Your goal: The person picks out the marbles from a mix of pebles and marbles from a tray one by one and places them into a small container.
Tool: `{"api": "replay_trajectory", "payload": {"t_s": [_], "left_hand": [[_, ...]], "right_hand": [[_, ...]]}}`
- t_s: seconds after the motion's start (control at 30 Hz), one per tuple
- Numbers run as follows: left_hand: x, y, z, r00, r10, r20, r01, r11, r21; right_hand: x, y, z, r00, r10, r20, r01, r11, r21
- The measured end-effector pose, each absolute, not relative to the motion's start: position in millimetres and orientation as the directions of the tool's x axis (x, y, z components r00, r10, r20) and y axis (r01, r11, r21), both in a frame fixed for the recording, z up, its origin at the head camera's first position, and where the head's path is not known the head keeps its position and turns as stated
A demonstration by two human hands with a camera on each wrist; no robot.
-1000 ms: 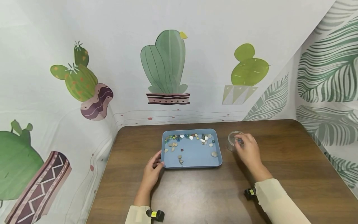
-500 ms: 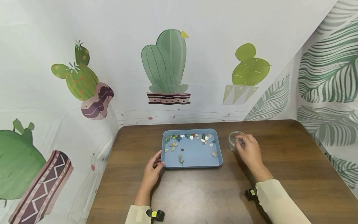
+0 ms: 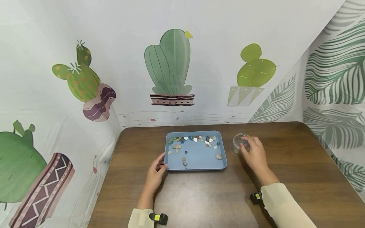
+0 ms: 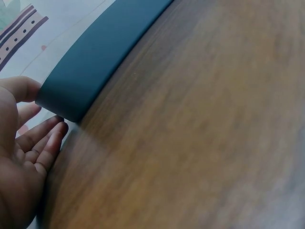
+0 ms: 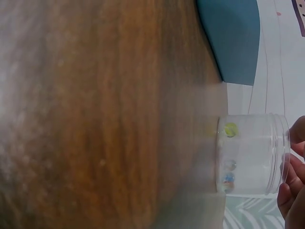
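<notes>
My left hand (image 3: 155, 174) holds the left front corner of a shallow blue tray (image 3: 199, 164). In the left wrist view its thumb touches the tray's rim, with the other fingers bent beside the lower edge. At the mouth of a clear jar (image 3: 236, 148), right of the tray, my right hand (image 3: 254, 155) has its thumb and bent fingers at the rim. Several marbles lie at the jar's bottom, a yellow-green marble (image 5: 230, 130) and a blue marble (image 5: 229, 177) among them. Whether a marble is between the fingertips is hard to see.
Pebbles (image 3: 176, 147), white stones and coloured marbles lie in the tray, mostly along its back. A larger grey stone (image 3: 218, 156) is near its right side. The brown wooden table (image 3: 194, 196) meets a cloth backdrop (image 3: 211, 63) printed with cacti and leaves.
The right hand's fingers shift very slightly at the jar's mouth. The left hand, tray and stones keep their places.
</notes>
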State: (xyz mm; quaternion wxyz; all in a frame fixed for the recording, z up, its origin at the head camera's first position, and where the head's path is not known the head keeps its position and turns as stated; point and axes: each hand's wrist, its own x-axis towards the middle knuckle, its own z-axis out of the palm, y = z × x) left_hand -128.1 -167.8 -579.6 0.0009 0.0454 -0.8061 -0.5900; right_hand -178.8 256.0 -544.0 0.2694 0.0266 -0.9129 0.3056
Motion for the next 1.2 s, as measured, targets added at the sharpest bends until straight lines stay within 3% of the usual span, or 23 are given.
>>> {"api": "replay_trajectory", "payload": {"t_s": [0.73, 1.2], "left_hand": [[-129, -168, -581, -0.996, -0.077, -0.05, -0.071, 0.299, 0.952], [-123, -163, -557, -0.993, -0.06, -0.102, -0.115, 0.303, 0.946]], "right_hand": [[-177, 224, -533, -0.814, -0.013, 0.581, -0.367, 0.787, -0.495], [-177, 194, -523, -0.864, -0.067, 0.5, -0.368, 0.762, -0.534]]}}
